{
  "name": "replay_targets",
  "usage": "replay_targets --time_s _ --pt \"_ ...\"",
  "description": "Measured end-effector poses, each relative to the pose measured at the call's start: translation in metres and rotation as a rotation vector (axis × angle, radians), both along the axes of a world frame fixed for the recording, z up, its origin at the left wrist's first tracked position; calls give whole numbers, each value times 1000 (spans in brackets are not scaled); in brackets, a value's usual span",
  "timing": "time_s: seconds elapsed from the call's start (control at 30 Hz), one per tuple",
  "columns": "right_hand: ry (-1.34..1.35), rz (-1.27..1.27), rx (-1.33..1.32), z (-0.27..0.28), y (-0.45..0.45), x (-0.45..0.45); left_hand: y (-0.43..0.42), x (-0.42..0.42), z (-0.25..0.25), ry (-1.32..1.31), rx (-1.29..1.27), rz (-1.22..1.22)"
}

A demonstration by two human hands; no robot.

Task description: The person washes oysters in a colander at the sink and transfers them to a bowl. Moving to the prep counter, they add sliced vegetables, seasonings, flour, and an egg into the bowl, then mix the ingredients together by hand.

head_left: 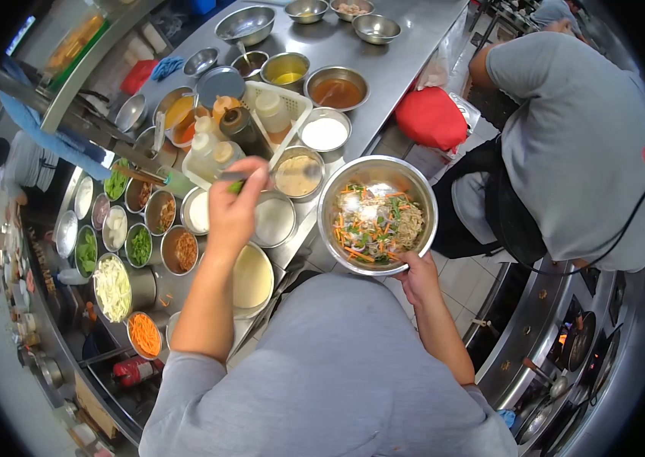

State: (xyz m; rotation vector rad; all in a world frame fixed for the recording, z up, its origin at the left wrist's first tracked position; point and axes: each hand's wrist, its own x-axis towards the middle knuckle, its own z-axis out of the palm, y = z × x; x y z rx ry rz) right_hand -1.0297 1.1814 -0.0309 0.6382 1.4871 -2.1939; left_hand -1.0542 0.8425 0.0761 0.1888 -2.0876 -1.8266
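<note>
My right hand (418, 279) grips the near rim of a steel mixing bowl (427, 190), thumb over the edge. The bowl holds a mix (372, 221) of carrot strips, green leaves and tan shreds, with white granules on top. My left hand (237, 202) is closed around a slim dark handle with a green part, which looks like a spoon; its far end is blurred. This hand is above the counter, close to a bowl of tan powder (297, 174) and a bowl of white contents (274, 221).
A crate of squeeze bottles (303, 114) stands beyond my left hand. Several tins of chopped vegetables, including shredded carrot (144, 335) and cabbage (113, 289), line the left. Sauce bowls (338, 90) sit farther back. A co-worker (566, 145) stands close at right, near stove pans (580, 340).
</note>
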Motion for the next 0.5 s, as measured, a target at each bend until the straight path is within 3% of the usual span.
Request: replay_targets --time_s 0.27,0.37,0.47,0.5 --pt "55 -56 -31 12 9 11 32 -170 -98 -3 -621 160" --pt "65 -111 -18 13 21 17 28 -195 -135 -118 -425 156" --pt "53 -185 -24 -1 40 29 19 -190 -129 -296 -319 173" --pt "56 -192 -13 -2 44 30 18 -181 -120 -222 -221 183"
